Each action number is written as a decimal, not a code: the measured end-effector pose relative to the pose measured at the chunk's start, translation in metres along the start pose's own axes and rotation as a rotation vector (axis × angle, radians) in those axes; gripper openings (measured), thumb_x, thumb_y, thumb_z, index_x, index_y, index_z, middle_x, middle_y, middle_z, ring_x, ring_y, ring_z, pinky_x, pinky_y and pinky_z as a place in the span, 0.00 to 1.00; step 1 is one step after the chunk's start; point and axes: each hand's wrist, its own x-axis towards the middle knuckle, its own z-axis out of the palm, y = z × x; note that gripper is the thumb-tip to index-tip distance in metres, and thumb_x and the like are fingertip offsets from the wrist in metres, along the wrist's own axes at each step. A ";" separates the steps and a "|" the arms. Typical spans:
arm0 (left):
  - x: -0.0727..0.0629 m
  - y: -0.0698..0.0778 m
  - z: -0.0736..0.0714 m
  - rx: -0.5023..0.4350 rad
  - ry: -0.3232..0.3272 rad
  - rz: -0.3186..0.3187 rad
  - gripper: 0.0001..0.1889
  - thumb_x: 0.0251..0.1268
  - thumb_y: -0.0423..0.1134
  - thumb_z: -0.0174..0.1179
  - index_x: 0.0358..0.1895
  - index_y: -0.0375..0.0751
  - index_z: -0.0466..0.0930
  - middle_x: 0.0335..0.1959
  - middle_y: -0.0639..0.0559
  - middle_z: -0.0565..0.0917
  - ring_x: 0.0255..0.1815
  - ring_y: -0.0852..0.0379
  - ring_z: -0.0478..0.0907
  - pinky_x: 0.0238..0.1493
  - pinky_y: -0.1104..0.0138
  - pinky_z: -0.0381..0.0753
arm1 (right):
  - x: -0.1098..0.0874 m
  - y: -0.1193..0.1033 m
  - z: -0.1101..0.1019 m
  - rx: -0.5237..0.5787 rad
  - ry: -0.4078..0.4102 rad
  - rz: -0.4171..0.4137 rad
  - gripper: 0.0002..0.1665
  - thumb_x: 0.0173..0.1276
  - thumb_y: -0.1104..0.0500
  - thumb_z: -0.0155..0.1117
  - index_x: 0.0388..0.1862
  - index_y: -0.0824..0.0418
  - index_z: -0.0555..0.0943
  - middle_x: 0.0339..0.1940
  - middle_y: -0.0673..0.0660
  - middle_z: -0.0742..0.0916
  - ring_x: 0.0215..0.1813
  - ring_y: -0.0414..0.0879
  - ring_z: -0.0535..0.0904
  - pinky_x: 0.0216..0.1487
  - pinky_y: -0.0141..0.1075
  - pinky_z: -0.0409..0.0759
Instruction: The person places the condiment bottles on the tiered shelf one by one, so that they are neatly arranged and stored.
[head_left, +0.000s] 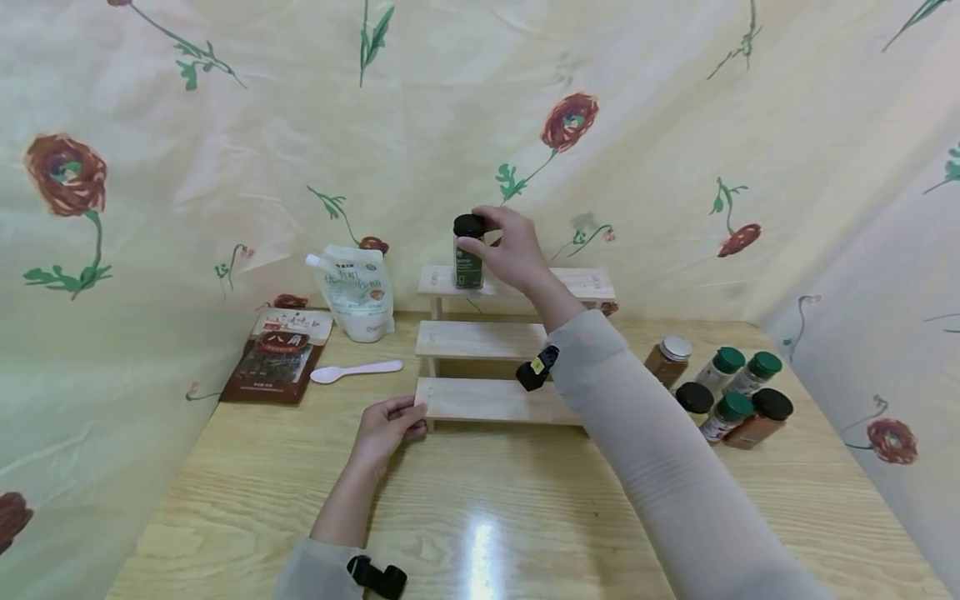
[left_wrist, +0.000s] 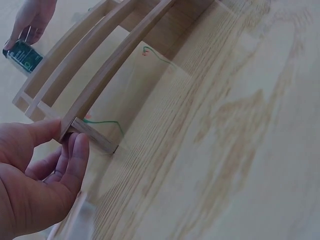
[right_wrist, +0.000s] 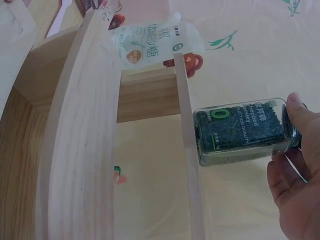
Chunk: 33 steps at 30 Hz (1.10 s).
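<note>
Flowered cloth (head_left: 450,125) backs the bench (head_left: 570,500), where the left hand (head_left: 382,432) pinches the front left corner of the stepped rack (head_left: 480,338), likely steadying it. Farther right, the right hand (head_left: 516,250) pinches the parsley jar (head_left: 468,272) near its cap (head_left: 469,225), upright on or just above the top tier (head_left: 588,284); seat its base flat before loosening.

At centre left of the frame I saw a white pouch (head_left: 360,298), brown packet (head_left: 276,360) and pale spoon (head_left: 357,371); flowered cloth (head_left: 450,133) spanned the top.

A black-capped parsley jar (head_left: 468,267) stands upright atop the three-tier wooden rack (head_left: 491,400).
</note>
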 end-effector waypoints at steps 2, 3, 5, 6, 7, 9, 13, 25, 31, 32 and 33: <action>0.000 0.000 0.000 0.000 -0.001 -0.001 0.17 0.68 0.26 0.64 0.56 0.19 0.77 0.33 0.45 0.85 0.30 0.58 0.84 0.37 0.70 0.90 | -0.001 0.000 0.001 -0.002 0.000 0.008 0.34 0.69 0.52 0.72 0.70 0.62 0.75 0.60 0.59 0.81 0.58 0.50 0.77 0.52 0.43 0.84; 0.000 -0.001 0.001 0.000 0.000 -0.001 0.17 0.68 0.26 0.64 0.55 0.19 0.77 0.33 0.45 0.85 0.30 0.58 0.84 0.37 0.70 0.90 | -0.001 0.000 0.001 -0.001 0.001 0.010 0.34 0.69 0.51 0.71 0.70 0.62 0.74 0.60 0.59 0.81 0.59 0.50 0.77 0.53 0.43 0.84; 0.000 -0.001 0.001 -0.001 0.001 -0.003 0.17 0.67 0.26 0.64 0.55 0.19 0.77 0.33 0.45 0.85 0.30 0.58 0.84 0.37 0.69 0.90 | -0.003 0.000 0.001 -0.003 0.007 0.006 0.36 0.70 0.50 0.71 0.72 0.63 0.73 0.62 0.59 0.80 0.61 0.50 0.76 0.56 0.43 0.83; 0.000 -0.001 0.001 -0.001 0.004 -0.005 0.17 0.67 0.25 0.64 0.55 0.19 0.77 0.33 0.45 0.85 0.30 0.58 0.85 0.38 0.69 0.90 | -0.004 0.001 0.000 -0.005 0.013 0.002 0.37 0.70 0.49 0.71 0.72 0.63 0.72 0.63 0.59 0.80 0.63 0.50 0.75 0.57 0.43 0.82; 0.000 -0.001 0.000 -0.001 0.005 -0.002 0.17 0.67 0.25 0.64 0.55 0.18 0.77 0.33 0.45 0.85 0.30 0.57 0.85 0.37 0.69 0.90 | -0.006 0.001 0.000 -0.006 0.023 -0.005 0.38 0.70 0.49 0.71 0.73 0.63 0.71 0.64 0.59 0.79 0.64 0.50 0.74 0.59 0.43 0.82; 0.000 -0.001 0.000 0.000 0.012 -0.004 0.16 0.67 0.25 0.64 0.55 0.19 0.78 0.33 0.45 0.86 0.30 0.58 0.84 0.37 0.69 0.90 | -0.010 0.001 -0.001 -0.004 0.047 -0.019 0.39 0.70 0.48 0.71 0.74 0.63 0.70 0.65 0.58 0.78 0.66 0.49 0.73 0.61 0.43 0.80; 0.000 -0.003 -0.002 0.004 0.014 -0.003 0.17 0.68 0.26 0.64 0.55 0.19 0.77 0.32 0.46 0.86 0.29 0.58 0.84 0.36 0.69 0.90 | -0.024 0.003 -0.005 0.011 0.096 -0.060 0.36 0.70 0.49 0.71 0.71 0.62 0.73 0.63 0.57 0.79 0.65 0.48 0.73 0.61 0.43 0.80; -0.001 0.000 -0.002 -0.010 0.009 0.000 0.18 0.68 0.25 0.63 0.57 0.17 0.76 0.30 0.49 0.85 0.28 0.60 0.84 0.36 0.71 0.90 | -0.066 0.032 -0.031 -0.041 0.176 -0.195 0.28 0.68 0.58 0.73 0.63 0.67 0.78 0.53 0.63 0.85 0.56 0.53 0.80 0.54 0.49 0.83; -0.002 0.000 0.001 -0.010 0.004 0.001 0.18 0.68 0.26 0.63 0.57 0.18 0.76 0.31 0.49 0.85 0.29 0.61 0.84 0.36 0.71 0.89 | -0.086 0.049 -0.048 -0.055 0.193 -0.176 0.27 0.67 0.59 0.74 0.63 0.65 0.79 0.53 0.60 0.85 0.56 0.52 0.80 0.53 0.48 0.83; -0.002 -0.001 0.002 -0.011 0.005 0.001 0.18 0.68 0.26 0.63 0.57 0.18 0.76 0.31 0.48 0.85 0.29 0.61 0.84 0.36 0.71 0.90 | -0.089 0.053 -0.051 -0.064 0.197 -0.175 0.27 0.67 0.60 0.74 0.63 0.65 0.79 0.53 0.60 0.85 0.56 0.53 0.80 0.52 0.48 0.83; -0.002 -0.001 0.002 -0.011 0.007 -0.001 0.18 0.68 0.26 0.63 0.57 0.18 0.76 0.31 0.48 0.85 0.29 0.60 0.84 0.36 0.71 0.90 | -0.093 0.057 -0.053 -0.075 0.200 -0.174 0.27 0.67 0.60 0.73 0.63 0.65 0.79 0.52 0.61 0.85 0.55 0.53 0.80 0.52 0.49 0.83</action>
